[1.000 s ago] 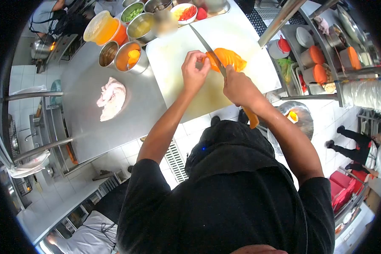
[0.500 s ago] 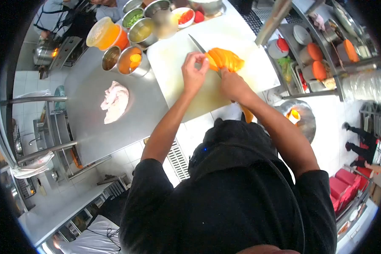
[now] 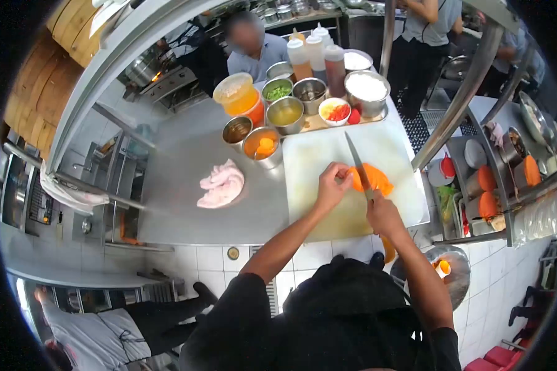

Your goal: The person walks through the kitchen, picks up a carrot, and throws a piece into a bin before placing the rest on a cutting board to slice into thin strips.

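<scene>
On a white cutting board (image 3: 315, 154) lies a piece of orange food (image 3: 377, 178), partly in slices. My right hand (image 3: 384, 216) is wrapped round the handle of a knife (image 3: 358, 162), whose blade points away from me across the orange food. At the food's left end is my left hand (image 3: 334, 182), its fingers pinched together; whatever lies between them is too small to make out. A crumpled pale cloth (image 3: 221, 184) rests on the steel table to the left.
Metal pots, among them one with orange pieces (image 3: 263, 147), stand behind the board beside an orange tub (image 3: 238, 99), sauce bottles (image 3: 315, 52) and a white bowl (image 3: 335, 112). A metal bin (image 3: 458, 287) is at the right. Several people stand around.
The view has tilted up, showing more of the table's far side. The knife's blade now lies over the orange food, where before it was at the food's left side.
</scene>
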`<state>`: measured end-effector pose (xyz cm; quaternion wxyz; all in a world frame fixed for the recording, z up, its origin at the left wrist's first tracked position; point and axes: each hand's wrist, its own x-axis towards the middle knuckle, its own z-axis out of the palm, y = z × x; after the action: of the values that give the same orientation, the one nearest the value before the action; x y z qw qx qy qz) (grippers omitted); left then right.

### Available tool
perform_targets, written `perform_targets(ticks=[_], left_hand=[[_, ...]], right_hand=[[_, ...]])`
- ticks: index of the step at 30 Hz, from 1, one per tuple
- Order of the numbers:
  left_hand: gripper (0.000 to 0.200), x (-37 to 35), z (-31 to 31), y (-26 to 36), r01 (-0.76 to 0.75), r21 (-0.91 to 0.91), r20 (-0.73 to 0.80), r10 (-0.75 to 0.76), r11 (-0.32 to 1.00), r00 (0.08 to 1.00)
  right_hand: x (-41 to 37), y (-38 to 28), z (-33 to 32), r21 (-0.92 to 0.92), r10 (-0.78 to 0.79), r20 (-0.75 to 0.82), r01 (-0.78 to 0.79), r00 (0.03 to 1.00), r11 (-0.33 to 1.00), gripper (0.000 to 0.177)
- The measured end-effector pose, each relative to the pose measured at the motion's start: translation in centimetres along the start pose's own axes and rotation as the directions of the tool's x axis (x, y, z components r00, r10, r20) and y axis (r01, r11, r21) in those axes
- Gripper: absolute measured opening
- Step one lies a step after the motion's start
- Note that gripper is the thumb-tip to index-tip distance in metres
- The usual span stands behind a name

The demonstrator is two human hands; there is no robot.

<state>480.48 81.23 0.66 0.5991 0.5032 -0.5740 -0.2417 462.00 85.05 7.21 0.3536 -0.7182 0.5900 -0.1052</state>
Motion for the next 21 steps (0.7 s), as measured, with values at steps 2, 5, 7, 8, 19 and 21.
perform_targets(ticks=[2, 5, 7, 8, 19, 21], left_hand=[[0.011, -0.2, -0.6, -0.8, -0.009, 0.021, -0.008, 0.009, 1.0, 1.0], [0.008, -0.6, -0.4, -1.4, -0.036, 0.031, 0.01, 0.035, 0.999, 0.999], [0.007, -0.5, -0.2, -0.5, 0.046, -0.033, 0.008, -0.046, 0.998, 0.999], [0.007, -0.7, 0.0, -0.2, 0.058, -0.035, 0.012, -0.058, 0.998, 0.998], [0.01, -0.3, -0.3, -0.1, 0.076, -0.016, -0.004, -0.076, 0.997, 0.997], [0.01, -0.1, -0.4, 0.0, 0.085, -0.012, -0.001, -0.085, 0.996, 0.996]], right_hand=[[0.6, 0.8, 1.0, -0.075, -0.127, -0.11, 0.12, 0.986, 0.99, 0.03], [0.2, 0.6, 0.2, -0.092, -0.133, -0.129, 0.122, 0.983, 0.988, 0.029], [-0.8, -0.1, -0.8, -0.037, -0.164, -0.128, 0.161, 0.978, 0.986, 0.024], [-1.6, -0.5, -1.2, -0.032, -0.129, -0.104, 0.126, 0.986, 0.991, 0.023], [-2.6, -3.4, -2.7, -0.042, -0.003, 0.005, 0.004, 1.0, 0.999, 0.024], [-2.5, -3.4, -2.5, -0.014, -0.006, 0.016, 0.006, 1.0, 1.0, 0.024]])
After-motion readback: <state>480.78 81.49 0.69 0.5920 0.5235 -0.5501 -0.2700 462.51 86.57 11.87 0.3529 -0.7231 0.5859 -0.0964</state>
